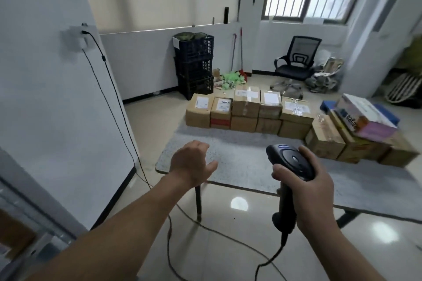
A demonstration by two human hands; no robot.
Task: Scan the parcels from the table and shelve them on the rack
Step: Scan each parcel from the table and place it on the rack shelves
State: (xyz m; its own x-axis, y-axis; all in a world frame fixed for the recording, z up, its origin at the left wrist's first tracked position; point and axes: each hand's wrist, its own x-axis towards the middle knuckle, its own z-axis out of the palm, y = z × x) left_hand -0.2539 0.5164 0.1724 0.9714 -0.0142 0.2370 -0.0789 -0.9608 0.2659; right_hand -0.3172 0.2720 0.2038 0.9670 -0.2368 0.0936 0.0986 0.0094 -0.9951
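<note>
Brown cardboard parcels (246, 107) with white labels sit stacked along the grey surface's (239, 150) far edge. Right grip (315, 196) curls round a black scanner (294, 162); left grip (191, 162) hovers empty, fingers loose.

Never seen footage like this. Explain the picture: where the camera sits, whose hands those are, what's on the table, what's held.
No machine here. One camera, worn on a person's head, looks forward and down, so both arms reaching in are that person's own. The left grip, a bare hand, is open and empty over the near corner of the grey table. The right grip holds a black barcode scanner by its handle; its cable hangs toward the floor. Stacked cardboard parcels stand along the table's far side, with coloured boxes on top at the right.
</note>
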